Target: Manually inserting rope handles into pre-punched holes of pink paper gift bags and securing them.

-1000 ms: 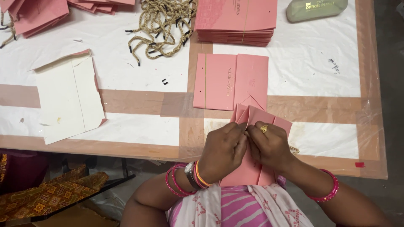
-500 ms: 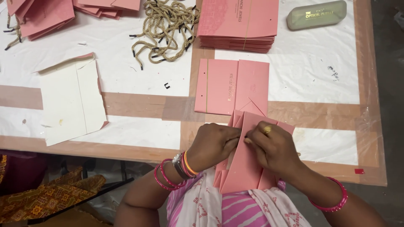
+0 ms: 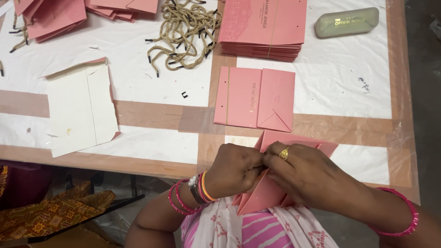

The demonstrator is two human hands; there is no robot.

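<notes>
— At the near edge of the worktop, what is being held?
— A pink paper bag, partly folded, is pinched by the left hand and the right hand, fingertips pressed together at its upper fold; the exact grip is possibly hidden.
— And beyond it?
— A flat folded bag is laid just past them, with a pink stack and gold cords farther back
</notes>
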